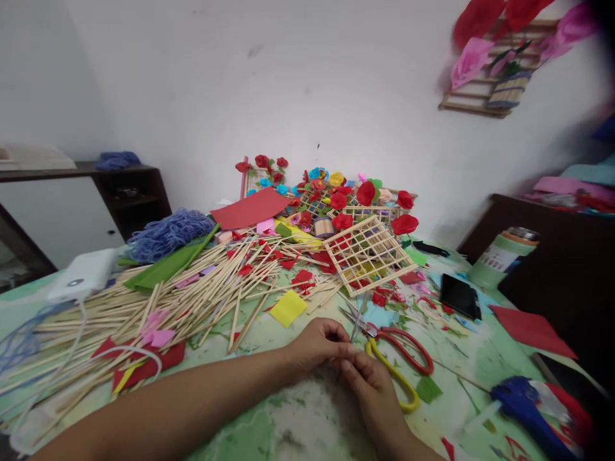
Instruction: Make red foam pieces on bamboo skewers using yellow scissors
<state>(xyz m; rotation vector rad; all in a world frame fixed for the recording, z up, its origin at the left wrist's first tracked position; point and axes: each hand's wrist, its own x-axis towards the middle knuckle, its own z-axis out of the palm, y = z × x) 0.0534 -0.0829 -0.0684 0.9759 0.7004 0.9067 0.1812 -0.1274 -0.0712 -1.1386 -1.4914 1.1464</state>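
Above the near part of the table, my left hand (321, 344) and my right hand (373, 388) meet fingertip to fingertip. Both are closed in a pinch; whatever lies between the fingers is too small or hidden to make out. Just beyond and right of them are the scissors (406, 349), blades apart, with one red and one yellow handle. A yellow paper square (288, 308) lies past my left hand. To the right of my right hand sits a green paper scrap (428, 389).
Many thin wooden sticks (192, 307) cover the left side, near blue yarn (168, 235). A stick lattice (369, 256) and paper flowers stand at the back. On the right are a phone (460, 296), a bottle (502, 259) and a blue glue gun (533, 410).
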